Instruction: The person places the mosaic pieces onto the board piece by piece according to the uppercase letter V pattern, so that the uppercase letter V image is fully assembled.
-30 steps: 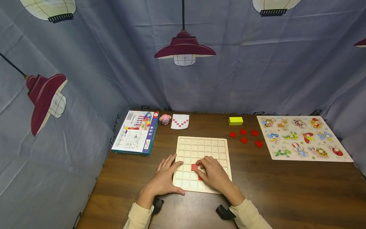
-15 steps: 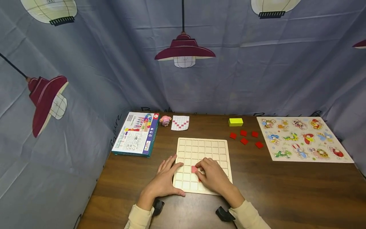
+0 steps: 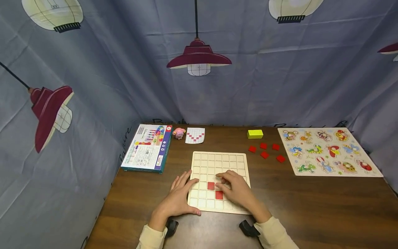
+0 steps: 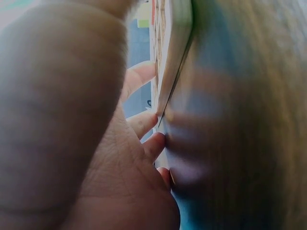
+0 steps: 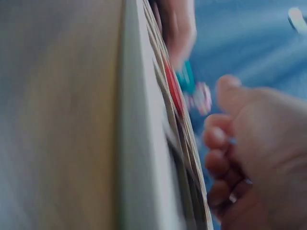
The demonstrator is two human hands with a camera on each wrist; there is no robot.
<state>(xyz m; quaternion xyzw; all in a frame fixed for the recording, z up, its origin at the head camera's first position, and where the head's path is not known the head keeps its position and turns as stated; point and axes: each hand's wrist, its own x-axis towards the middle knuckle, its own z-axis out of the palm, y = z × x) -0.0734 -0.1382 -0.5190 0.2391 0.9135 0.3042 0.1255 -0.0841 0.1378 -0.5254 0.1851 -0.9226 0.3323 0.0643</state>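
A pale wooden grid board (image 3: 217,160) lies in front of me on the brown table. Two red square tiles sit in its cells, one (image 3: 211,186) diagonally up-left of the other (image 3: 219,195). My left hand (image 3: 180,195) rests flat with straight fingers against the board's left edge (image 4: 175,57), fingertips (image 4: 144,122) touching it. My right hand (image 3: 236,188) lies over the board's lower right part just beside the tiles, its fingers loosely curled and holding nothing. In the right wrist view the board's edge (image 5: 139,120), a red tile (image 5: 172,88) and those curled fingers (image 5: 216,139) show blurred.
Several loose red tiles (image 3: 264,151) and a yellow block (image 3: 255,134) lie to the back right. An animal peg puzzle (image 3: 326,150) is at the far right. A pattern card (image 3: 195,135), a pink toy (image 3: 178,132) and a game box (image 3: 147,147) sit back left.
My right hand has slid right off the red tiles, so both now show fully in their cells. The left hand has stayed on the board's edge.
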